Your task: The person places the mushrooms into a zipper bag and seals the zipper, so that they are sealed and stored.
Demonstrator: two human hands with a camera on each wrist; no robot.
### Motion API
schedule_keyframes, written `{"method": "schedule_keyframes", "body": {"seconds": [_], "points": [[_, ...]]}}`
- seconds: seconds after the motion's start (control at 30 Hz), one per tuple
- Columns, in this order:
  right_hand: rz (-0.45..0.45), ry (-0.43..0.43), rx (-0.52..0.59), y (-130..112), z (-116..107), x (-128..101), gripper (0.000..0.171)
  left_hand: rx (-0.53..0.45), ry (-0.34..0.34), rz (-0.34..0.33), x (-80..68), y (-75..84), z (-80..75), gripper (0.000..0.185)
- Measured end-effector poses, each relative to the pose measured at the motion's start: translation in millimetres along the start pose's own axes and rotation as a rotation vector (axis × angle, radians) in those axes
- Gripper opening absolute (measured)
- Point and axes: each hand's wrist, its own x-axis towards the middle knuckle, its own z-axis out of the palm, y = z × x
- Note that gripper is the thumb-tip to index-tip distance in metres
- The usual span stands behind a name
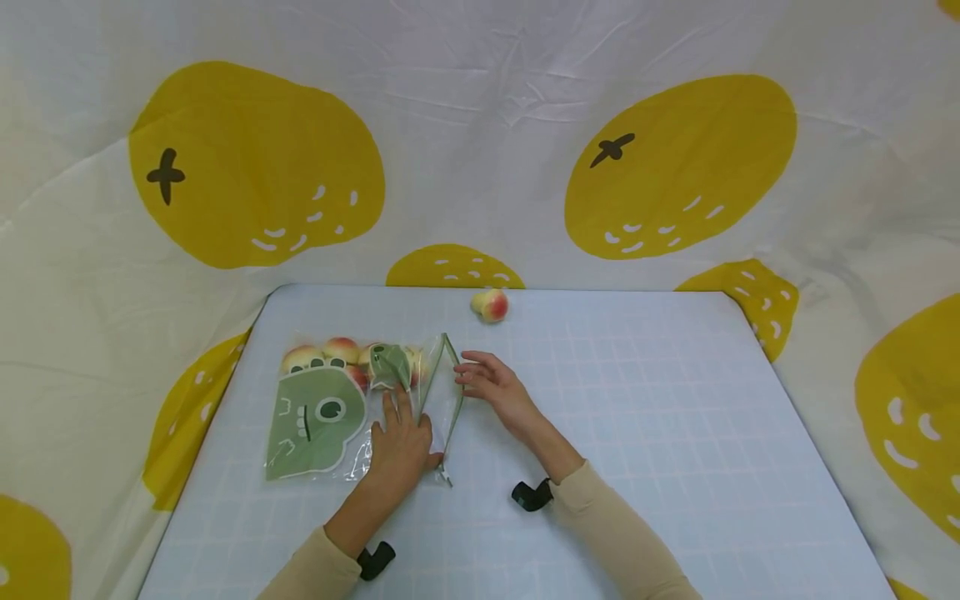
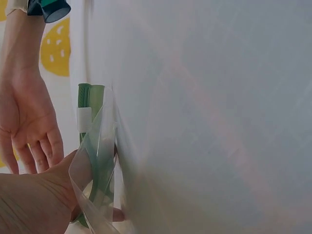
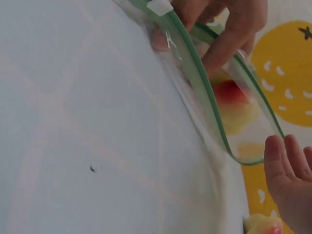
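A clear zip bag point(image 1: 318, 421) with a green dinosaur print lies left of centre, its green-edged mouth point(image 3: 217, 105) spread toward the right. Several yellow-and-red fruits point(image 1: 341, 348) show through its far part. My left hand point(image 1: 401, 450) presses on the bag near the mouth with spread fingers, the thumb by the near end of the green strip. At the mouth's far side is my right hand point(image 1: 498, 396), fingers slightly bent and fingertips right at the green rim, nothing held in its palm. A white slider point(image 2: 84, 120) sits at one end of the strip.
A yellow fruit with a red blush point(image 1: 490, 306) lies outside the bag at the table's back edge. Behind the pale checked table point(image 1: 660, 417) hangs a white cloth point(image 1: 472, 125) printed with yellow fruit. Black wrist-camera mounts point(image 1: 531, 496) sit beside both wrists.
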Motion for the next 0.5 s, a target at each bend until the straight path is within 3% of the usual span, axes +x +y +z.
{"method": "schedule_keyframes", "body": {"seconds": [0.27, 0.5], "points": [[-0.025, 0.044, -0.086, -17.9, -7.8, -1.3, 0.039, -0.017, -0.001, 0.002, 0.6, 0.5, -0.7, 0.073], [-0.152, 0.142, -0.256, -17.1, -20.2, 3.3, 0.039, -0.028, -0.006, -0.002, -0.5, 0.1, -0.7, 0.073]]}}
